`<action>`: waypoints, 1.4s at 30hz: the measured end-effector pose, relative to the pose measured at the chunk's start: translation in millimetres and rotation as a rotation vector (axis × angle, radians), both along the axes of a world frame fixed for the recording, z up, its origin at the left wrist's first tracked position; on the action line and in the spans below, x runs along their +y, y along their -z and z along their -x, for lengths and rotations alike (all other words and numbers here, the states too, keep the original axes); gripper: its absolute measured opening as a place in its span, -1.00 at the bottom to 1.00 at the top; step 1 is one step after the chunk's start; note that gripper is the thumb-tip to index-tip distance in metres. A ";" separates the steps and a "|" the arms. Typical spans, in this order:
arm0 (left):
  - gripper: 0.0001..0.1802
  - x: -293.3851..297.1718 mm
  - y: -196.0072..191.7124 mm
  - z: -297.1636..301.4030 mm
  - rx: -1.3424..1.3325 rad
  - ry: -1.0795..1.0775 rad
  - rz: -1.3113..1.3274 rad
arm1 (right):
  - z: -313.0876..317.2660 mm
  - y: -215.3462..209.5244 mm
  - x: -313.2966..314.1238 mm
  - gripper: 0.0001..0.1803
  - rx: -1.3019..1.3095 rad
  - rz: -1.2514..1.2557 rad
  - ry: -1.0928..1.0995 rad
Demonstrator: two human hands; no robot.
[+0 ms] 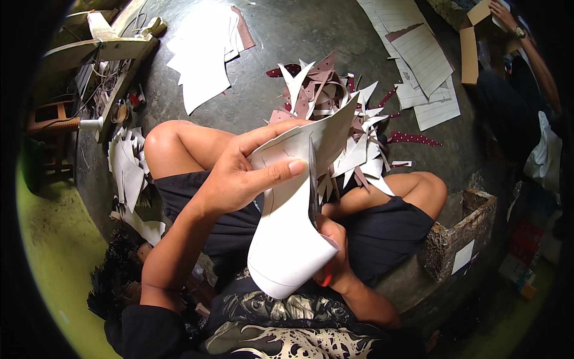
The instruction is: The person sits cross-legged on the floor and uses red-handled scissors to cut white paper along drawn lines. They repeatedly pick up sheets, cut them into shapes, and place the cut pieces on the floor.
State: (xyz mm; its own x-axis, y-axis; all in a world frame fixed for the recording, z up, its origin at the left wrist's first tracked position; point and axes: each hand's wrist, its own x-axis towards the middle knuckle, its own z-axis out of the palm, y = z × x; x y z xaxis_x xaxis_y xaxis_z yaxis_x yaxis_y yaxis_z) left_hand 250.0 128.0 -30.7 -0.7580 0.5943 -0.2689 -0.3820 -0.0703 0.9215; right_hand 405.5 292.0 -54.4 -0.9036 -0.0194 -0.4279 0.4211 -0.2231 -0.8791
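My left hand (239, 167) pinches a white sheet (281, 239), its thumb on top and its fingers behind. The sheet looks stiff, carries thin drawn lines, and its near end curls over. In my right hand (338, 251), partly hidden under that curl, is a pair of scissors (313, 179). The grey blade stands along a cut edge of the sheet, and a bit of red-orange handle shows by my fingers. Just beyond lies a heap of pointed offcuts (353, 152), white, dusty pink and dotted maroon.
White cut sheets (200, 60) lie on the dark floor ahead, lined sheets (421, 60) at far right. More offcuts (127, 167) sit by my left knee. A crusted box (460, 233) stands near my right knee, a wooden frame (119, 78) at left. Another person's hand (504, 15) touches a cardboard box (472, 42).
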 end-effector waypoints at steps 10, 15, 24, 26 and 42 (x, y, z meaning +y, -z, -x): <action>-0.36 7.4 -1.0 -0.6 0.036 0.015 -0.075 | 2.7 5.9 -0.7 -0.74 0.134 -0.176 0.026; -0.30 8.8 -2.6 1.0 0.105 0.030 -0.046 | 10.6 0.5 1.6 -0.73 0.203 -0.252 0.005; -0.27 8.0 -0.3 4.7 0.129 0.030 -0.035 | 16.6 -1.5 -0.6 -0.72 0.190 -0.161 0.040; -0.26 6.9 1.8 9.0 0.081 0.029 -0.056 | 22.0 2.8 -2.7 -0.72 0.191 -0.143 0.048; -0.41 -31.8 10.0 53.8 -0.111 -0.032 0.042 | 67.8 22.5 -21.5 -0.37 0.033 -0.051 -0.033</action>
State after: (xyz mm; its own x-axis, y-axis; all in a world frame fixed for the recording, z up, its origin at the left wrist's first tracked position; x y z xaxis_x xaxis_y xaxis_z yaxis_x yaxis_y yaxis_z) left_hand 196.2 96.3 -40.7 -0.7405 0.5567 -0.3764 -0.4800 -0.0462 0.8760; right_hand 337.8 270.5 -76.9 -0.9166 -0.0282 -0.3989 0.3979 -0.1645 -0.9026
